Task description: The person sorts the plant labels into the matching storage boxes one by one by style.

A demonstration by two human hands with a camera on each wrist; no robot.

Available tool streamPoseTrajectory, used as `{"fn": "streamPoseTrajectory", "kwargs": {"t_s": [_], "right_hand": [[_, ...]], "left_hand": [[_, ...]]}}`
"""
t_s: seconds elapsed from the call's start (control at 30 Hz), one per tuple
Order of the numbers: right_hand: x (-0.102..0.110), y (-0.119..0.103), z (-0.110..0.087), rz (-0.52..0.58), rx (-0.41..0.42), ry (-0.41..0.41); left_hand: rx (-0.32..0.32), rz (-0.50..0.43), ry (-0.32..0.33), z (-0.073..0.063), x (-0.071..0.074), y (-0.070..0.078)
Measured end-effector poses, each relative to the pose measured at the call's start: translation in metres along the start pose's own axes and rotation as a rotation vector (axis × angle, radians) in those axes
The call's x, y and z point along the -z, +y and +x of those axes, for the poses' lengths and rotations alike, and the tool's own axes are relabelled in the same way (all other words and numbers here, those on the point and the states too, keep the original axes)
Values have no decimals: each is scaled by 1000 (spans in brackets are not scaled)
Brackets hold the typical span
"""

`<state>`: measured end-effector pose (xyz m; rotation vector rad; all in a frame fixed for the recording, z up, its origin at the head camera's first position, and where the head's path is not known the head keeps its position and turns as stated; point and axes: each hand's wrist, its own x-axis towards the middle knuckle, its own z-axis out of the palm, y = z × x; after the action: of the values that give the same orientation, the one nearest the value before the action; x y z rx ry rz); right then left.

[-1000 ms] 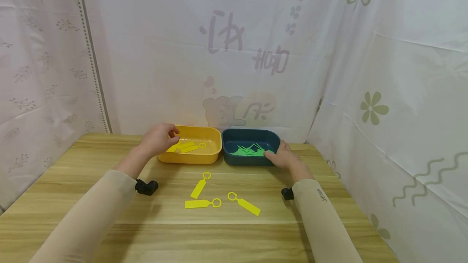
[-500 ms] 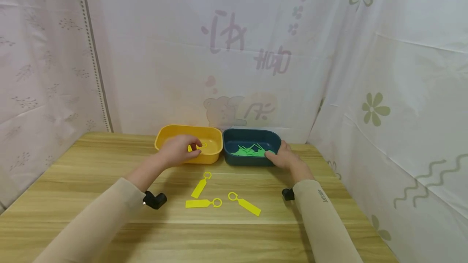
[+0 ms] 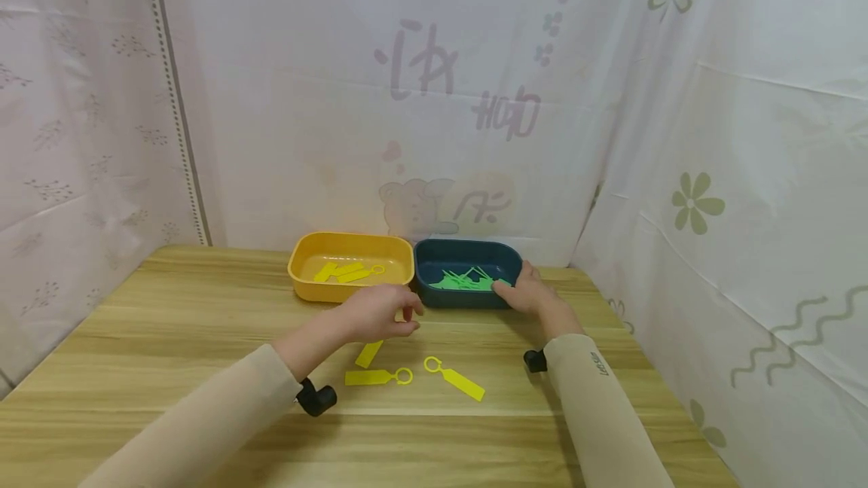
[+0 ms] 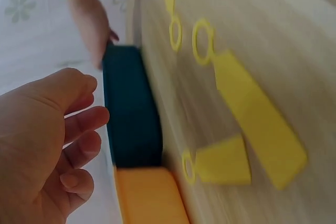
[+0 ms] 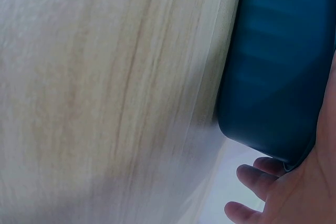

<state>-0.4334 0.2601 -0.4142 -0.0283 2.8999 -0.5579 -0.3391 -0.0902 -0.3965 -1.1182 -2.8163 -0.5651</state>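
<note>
My left hand point(image 3: 376, 313) hovers over the table in front of the yellow bin point(image 3: 322, 291), its fingers loosely curled and holding nothing. Under it lies a yellow ring-ended tag point(image 3: 369, 354), whose ring is hidden by the hand in the head view. Two more such tags lie nearer: one flat tag point(image 3: 367, 377) just below and another tag point(image 3: 464, 385) to the right. At the right end of the dark blue bin point(image 3: 447, 298), my right hand point(image 3: 531, 296) grips the rim, thumb on the inner side and fingers outside. Thin green pieces point(image 3: 464, 279) fill that bin's floor.
Several yellow tags point(image 3: 349, 272) lie inside the yellow bin. Both bins stand side by side at the back of the wooden table point(image 3: 271, 443), close to a printed white curtain point(image 3: 305, 134). Another curtain point(image 3: 766, 209) hangs along the right side.
My left hand has come away from over the yellow bin, moving right and nearer to hover above the closest tag. The right hand has stayed at the dark blue bin.
</note>
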Motion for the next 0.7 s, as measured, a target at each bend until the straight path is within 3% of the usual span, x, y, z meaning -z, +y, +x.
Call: {"fn": "streamPoseTrajectory", "kwargs": {"t_s": [0.37,0.53,0.7], "right_hand": [[-1,2,3,0,5,0],[-1,2,2,5,-3,6],[0,1,1,8,-8,2]], "left_hand": [[-113,5,-148,22,-26,32],[-171,61,-199,28,-39,46],[-180,116,-240,29,-48,53]]}}
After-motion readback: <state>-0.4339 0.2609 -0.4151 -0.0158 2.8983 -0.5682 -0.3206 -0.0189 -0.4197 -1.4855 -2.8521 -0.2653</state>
